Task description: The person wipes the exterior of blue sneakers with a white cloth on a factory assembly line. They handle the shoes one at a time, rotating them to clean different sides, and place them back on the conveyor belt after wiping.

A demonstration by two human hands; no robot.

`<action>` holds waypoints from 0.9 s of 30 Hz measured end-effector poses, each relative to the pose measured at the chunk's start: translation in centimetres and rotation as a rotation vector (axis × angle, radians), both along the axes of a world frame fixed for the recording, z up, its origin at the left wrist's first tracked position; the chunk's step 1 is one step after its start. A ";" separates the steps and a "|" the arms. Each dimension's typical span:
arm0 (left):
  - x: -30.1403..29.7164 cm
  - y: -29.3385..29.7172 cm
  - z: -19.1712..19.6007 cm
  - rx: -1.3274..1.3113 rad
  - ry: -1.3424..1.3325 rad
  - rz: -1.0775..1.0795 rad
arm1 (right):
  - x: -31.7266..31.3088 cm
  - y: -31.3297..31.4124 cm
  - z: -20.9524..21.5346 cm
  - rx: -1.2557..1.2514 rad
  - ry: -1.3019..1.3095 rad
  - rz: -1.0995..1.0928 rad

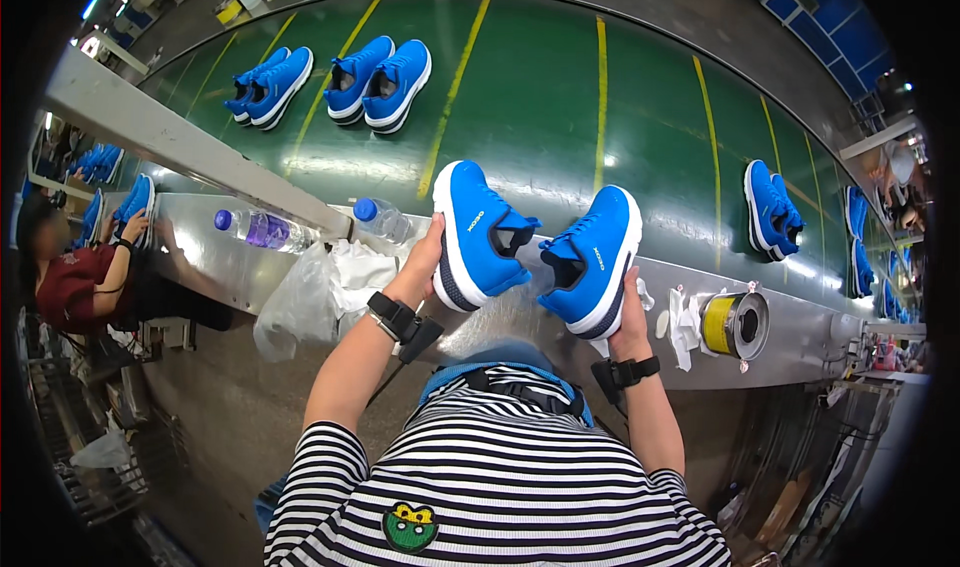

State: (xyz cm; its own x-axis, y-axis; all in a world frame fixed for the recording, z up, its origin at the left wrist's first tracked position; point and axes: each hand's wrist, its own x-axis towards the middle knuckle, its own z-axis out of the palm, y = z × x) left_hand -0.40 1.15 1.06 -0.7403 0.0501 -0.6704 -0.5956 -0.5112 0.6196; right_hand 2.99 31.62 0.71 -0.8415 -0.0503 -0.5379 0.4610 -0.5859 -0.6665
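My left hand (425, 257) grips a blue sneaker (470, 232) by the outer side of its white sole, toe pointing away from me. In my right hand (631, 317) is a matching blue sneaker (597, 257), held by its sole edge with the toe tilted up and to the right. Both shoes are above the near metal edge of the green conveyor belt (530, 87), their heels angled toward each other. Dark linings show in their openings. My fingers are partly hidden behind the soles. A black strap with a small device circles each wrist.
More blue sneakers (400, 85) stand in pairs along the belt, with another pair (770, 210) at right. Bottles (382, 219) and a plastic bag (298, 307) are at left beside a metal post (190, 132). An open can (735, 325) sits right. A co-worker (85, 277) handles shoes far left.
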 end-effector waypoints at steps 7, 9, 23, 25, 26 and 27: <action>-0.2 0.8 -2.2 0.382 -0.023 0.100 | -1.0 -3.5 1.4 -0.198 -0.072 -0.149; 0.1 1.3 -1.9 0.601 -0.038 0.100 | -1.3 -4.5 2.3 -0.279 -0.112 -0.140; 1.8 3.7 -0.4 0.769 0.138 0.043 | -1.3 -6.3 1.5 -0.770 -0.127 -0.014; 1.7 3.8 -0.6 0.785 0.174 0.010 | -1.2 -6.0 1.9 -0.851 -0.107 -0.026; 1.6 3.7 -1.1 0.797 0.193 -0.018 | -1.2 -5.7 1.7 -0.862 -0.096 -0.027; 1.1 3.5 -2.1 0.791 0.256 -0.093 | -1.2 -5.4 1.7 -0.874 -0.084 -0.029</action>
State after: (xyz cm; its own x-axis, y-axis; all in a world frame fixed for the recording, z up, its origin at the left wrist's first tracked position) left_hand 0.71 4.66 -1.07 -0.8346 0.5038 -0.2229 -0.5466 -0.8078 0.2206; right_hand 1.77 26.18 2.44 -0.8081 -0.4526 -0.3771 0.4658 -0.8828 0.0613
